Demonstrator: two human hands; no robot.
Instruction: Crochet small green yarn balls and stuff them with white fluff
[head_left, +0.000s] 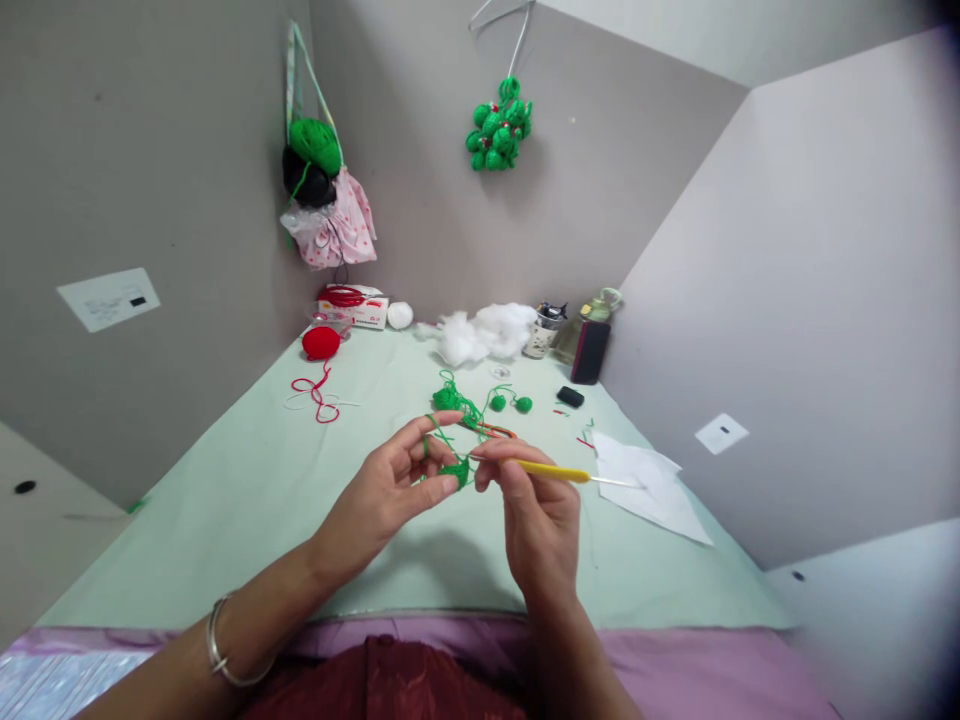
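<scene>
My left hand (397, 470) pinches a small green crochet piece (456, 472) between thumb and fingers, with green yarn looped around the raised index finger. In my right hand (534, 500) is a crochet hook (553, 470) with a yellow handle, held like a pen. Its tip meets the green piece at my left fingertips. Beyond my hands lies a tangle of green yarn (466, 408) beside a small green ball (445, 399). Two little green crochet balls (498, 403) with yarn tails rest to its right. An orange-red looped item (491, 430) shows partly behind my fingers.
White stuffing (480, 335) sits at the table's back, near a cup of tools (544, 332), a bottle (600, 305) and a phone (591, 352). A red yarn ball (321, 343) is at left, white paper (649, 485) at right. Green crochet balls (499, 135) hang on the wall.
</scene>
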